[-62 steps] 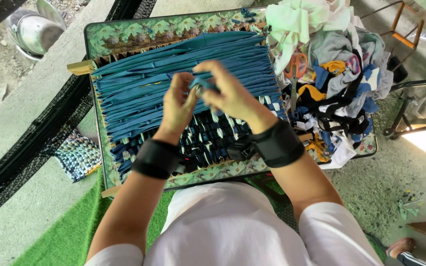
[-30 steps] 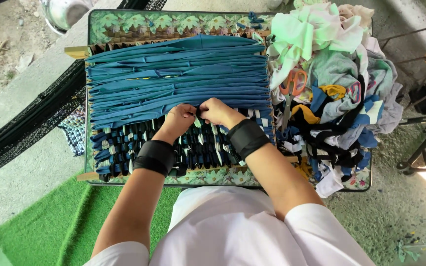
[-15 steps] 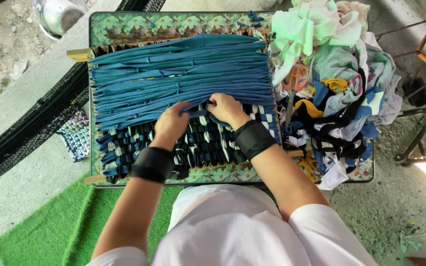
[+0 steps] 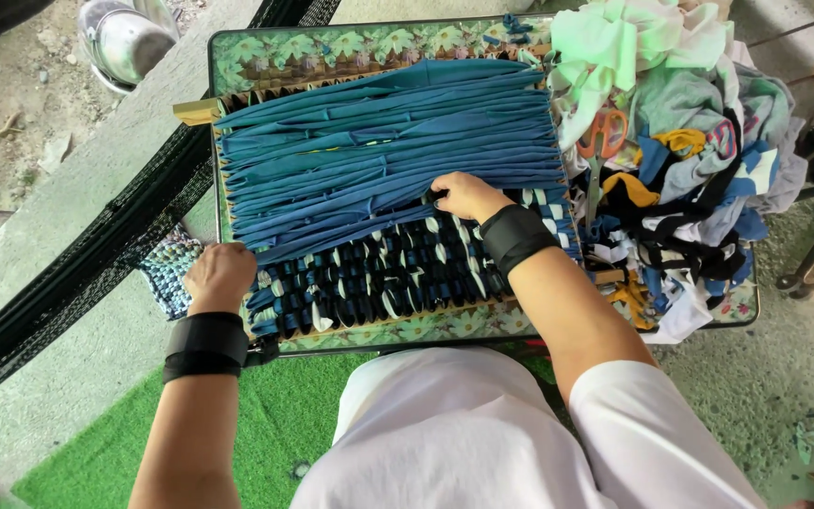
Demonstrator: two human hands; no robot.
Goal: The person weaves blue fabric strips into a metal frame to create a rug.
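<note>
A weaving frame [image 4: 202,111] lies on a floral table, strung with blue fabric strips [image 4: 379,141]. Its near part is woven in dark blue, black and white [image 4: 379,283]. My right hand [image 4: 463,196] rests on the strips at the edge of the woven part, fingers curled and pressing into the fabric. My left hand [image 4: 220,275] is at the frame's left edge, fingers closed around the strip ends there. Both wrists wear black bands.
A heap of mixed fabric scraps [image 4: 680,160] with orange-handled scissors [image 4: 600,141] fills the table's right side. A small woven mat [image 4: 167,269] lies left of the frame, by black netting [image 4: 77,283]. A metal bowl [image 4: 124,38] sits on the ground. Green turf [image 4: 284,415] lies below.
My left hand has left the middle of the weave and moved out to the frame's left edge. My right hand has stayed at the weave line, shifting slightly right.
</note>
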